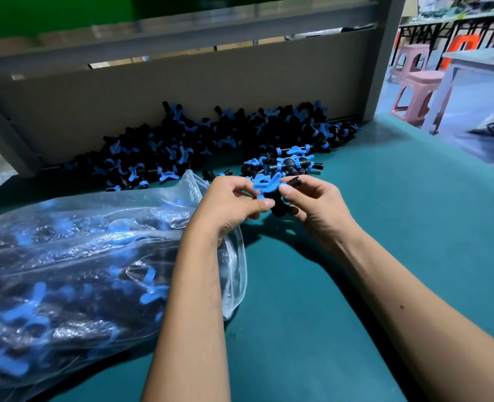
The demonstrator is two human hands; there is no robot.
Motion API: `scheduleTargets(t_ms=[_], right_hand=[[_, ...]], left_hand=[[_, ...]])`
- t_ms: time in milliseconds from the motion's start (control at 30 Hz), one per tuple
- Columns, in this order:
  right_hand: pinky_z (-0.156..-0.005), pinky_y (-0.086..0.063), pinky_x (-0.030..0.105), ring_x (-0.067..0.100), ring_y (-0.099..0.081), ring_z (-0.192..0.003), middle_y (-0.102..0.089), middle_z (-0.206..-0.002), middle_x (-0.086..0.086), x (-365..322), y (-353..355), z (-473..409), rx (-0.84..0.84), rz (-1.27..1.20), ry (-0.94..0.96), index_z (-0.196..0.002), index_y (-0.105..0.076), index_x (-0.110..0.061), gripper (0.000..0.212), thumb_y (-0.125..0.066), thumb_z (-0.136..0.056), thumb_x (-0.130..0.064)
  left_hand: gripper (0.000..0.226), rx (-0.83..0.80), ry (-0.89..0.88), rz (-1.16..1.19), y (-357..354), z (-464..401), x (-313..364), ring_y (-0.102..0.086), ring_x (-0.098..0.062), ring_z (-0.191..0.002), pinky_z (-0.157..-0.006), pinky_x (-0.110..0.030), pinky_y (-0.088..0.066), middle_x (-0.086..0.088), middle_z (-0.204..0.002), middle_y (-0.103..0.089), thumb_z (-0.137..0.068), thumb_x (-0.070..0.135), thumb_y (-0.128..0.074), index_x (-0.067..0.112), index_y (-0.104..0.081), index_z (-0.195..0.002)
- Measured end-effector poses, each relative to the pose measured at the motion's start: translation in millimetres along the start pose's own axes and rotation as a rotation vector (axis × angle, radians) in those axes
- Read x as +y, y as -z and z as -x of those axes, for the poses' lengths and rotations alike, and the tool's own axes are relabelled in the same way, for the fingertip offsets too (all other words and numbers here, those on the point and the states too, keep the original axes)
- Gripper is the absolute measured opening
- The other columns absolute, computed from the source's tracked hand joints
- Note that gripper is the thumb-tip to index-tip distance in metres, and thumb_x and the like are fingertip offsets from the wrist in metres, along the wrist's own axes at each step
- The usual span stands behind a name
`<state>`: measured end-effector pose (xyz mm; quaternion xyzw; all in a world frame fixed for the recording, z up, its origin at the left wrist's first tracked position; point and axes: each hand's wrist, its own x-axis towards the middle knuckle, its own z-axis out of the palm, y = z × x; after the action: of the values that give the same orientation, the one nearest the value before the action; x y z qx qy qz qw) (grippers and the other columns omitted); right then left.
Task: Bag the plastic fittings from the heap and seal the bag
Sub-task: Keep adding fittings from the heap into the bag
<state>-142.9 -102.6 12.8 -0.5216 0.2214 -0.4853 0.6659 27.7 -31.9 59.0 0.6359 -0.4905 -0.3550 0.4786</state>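
Observation:
A heap of black fittings with blue wing handles (211, 140) lies along the back board, and a smaller cluster (286, 163) sits just in front of it. A clear plastic bag (74, 256), lying on its side at the left, is stuffed with the same fittings; its open mouth faces right, under my left wrist. My left hand (231, 204) and my right hand (312, 204) meet above the green table, both pinching a small bunch of fittings (269, 190) between them. Part of the bunch is hidden by my fingers.
The green table top (385, 227) stretches to the right and toward me. A grey board and metal frame (182, 82) close off the back. Pink plastic stools (414, 82) and a white table stand on the floor beyond the right edge.

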Motion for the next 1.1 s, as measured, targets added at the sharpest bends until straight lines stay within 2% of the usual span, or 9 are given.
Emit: scheduleTargets(t_ms=[200,333,400,533,600,700,767,933,1100], right_hand=[[-0.087,-0.047,0.049,0.032,-0.063,-0.085,-0.073,-0.094,0.025,-1,-4,3,-0.011,0.119,0.007,-0.091,-0.077,-0.01,0.019,-0.084,-0.078,-0.022],[-0.081,-0.051,0.033,0.012,-0.064,-0.081,-0.073,-0.087,-0.001,-5,1,-2,0.272,-0.044,-0.029,-0.09,-0.078,-0.016,0.009,-0.081,-0.083,-0.02],[-0.069,-0.051,0.026,0.007,-0.061,-0.072,-0.068,-0.076,-0.008,-6,4,-3,0.347,0.055,0.023,-0.093,-0.074,-0.019,0.009,-0.079,-0.086,-0.023],[-0.067,-0.053,0.029,0.014,-0.066,-0.079,-0.071,-0.088,-0.001,1,-5,3,0.247,0.505,0.27,-0.098,-0.066,-0.017,0.025,-0.081,-0.084,-0.031],[-0.068,-0.048,0.017,0.011,-0.066,-0.085,-0.07,-0.092,-0.009,4,-10,6,0.155,0.702,0.368,-0.099,-0.066,-0.022,0.032,-0.087,-0.077,-0.032],[-0.066,-0.046,0.015,0.011,-0.066,-0.083,-0.07,-0.087,-0.008,5,-13,5,0.157,0.797,0.437,-0.093,-0.069,-0.018,0.025,-0.087,-0.076,-0.023],[-0.072,-0.053,0.023,0.011,-0.068,-0.08,-0.073,-0.085,-0.003,6,-16,4,0.198,0.655,0.361,-0.092,-0.071,-0.012,0.015,-0.082,-0.082,-0.014],[-0.062,-0.057,0.02,0.022,-0.067,-0.073,-0.072,-0.09,0.021,0,-30,6,0.24,-0.541,-0.301,-0.105,-0.066,0.003,0.019,-0.061,-0.099,-0.014],[-0.054,-0.057,0.021,0.024,-0.058,-0.071,-0.069,-0.09,0.031,-7,-29,5,0.228,-0.851,-0.391,-0.106,-0.062,0.007,0.025,-0.056,-0.101,-0.016]], left_hand=[[0.023,-0.066,0.081,-0.021,5,4,-1,-0.063,-0.008,-0.052,-0.049,-0.013,-0.044,-0.005,-0.07,-0.073,-0.08,0.005,-0.085,-0.003,-0.072,-0.097],[0.015,-0.03,0.115,0.059,7,4,2,-0.062,-0.011,-0.054,-0.052,-0.015,-0.045,-0.007,-0.071,-0.075,-0.084,0.015,-0.083,0.008,-0.071,-0.082],[0.015,-0.009,0.123,0.086,7,4,4,-0.062,-0.011,-0.054,-0.05,-0.014,-0.044,-0.007,-0.071,-0.075,-0.086,0.018,-0.082,0.007,-0.072,-0.081],[0.024,0.09,0.106,0.135,2,1,6,-0.058,-0.008,-0.048,-0.042,-0.013,-0.037,-0.008,-0.065,-0.072,-0.089,0.023,-0.08,0.003,-0.071,-0.082],[0.027,0.105,0.093,0.15,2,0,6,-0.057,-0.009,-0.048,-0.041,-0.014,-0.036,-0.009,-0.065,-0.072,-0.09,0.026,-0.079,0.005,-0.07,-0.077],[0.031,0.079,0.073,0.117,3,1,6,-0.058,-0.009,-0.049,-0.043,-0.014,-0.039,-0.01,-0.067,-0.074,-0.089,0.033,-0.079,0.006,-0.072,-0.077],[0.037,0.079,0.045,0.108,1,2,8,-0.058,-0.008,-0.049,-0.046,-0.015,-0.04,-0.009,-0.068,-0.074,-0.093,0.04,-0.074,0.006,-0.073,-0.079],[0.043,0.282,-0.128,0.208,7,4,25,-0.055,-0.008,-0.052,-0.049,-0.014,-0.043,-0.006,-0.067,-0.072,-0.1,0.041,-0.064,0.008,-0.072,-0.074],[0.032,0.271,-0.36,0.327,17,15,49,-0.053,-0.01,-0.056,-0.055,-0.02,-0.044,-0.005,-0.068,-0.068,-0.099,0.034,-0.066,0.011,-0.07,-0.077]])
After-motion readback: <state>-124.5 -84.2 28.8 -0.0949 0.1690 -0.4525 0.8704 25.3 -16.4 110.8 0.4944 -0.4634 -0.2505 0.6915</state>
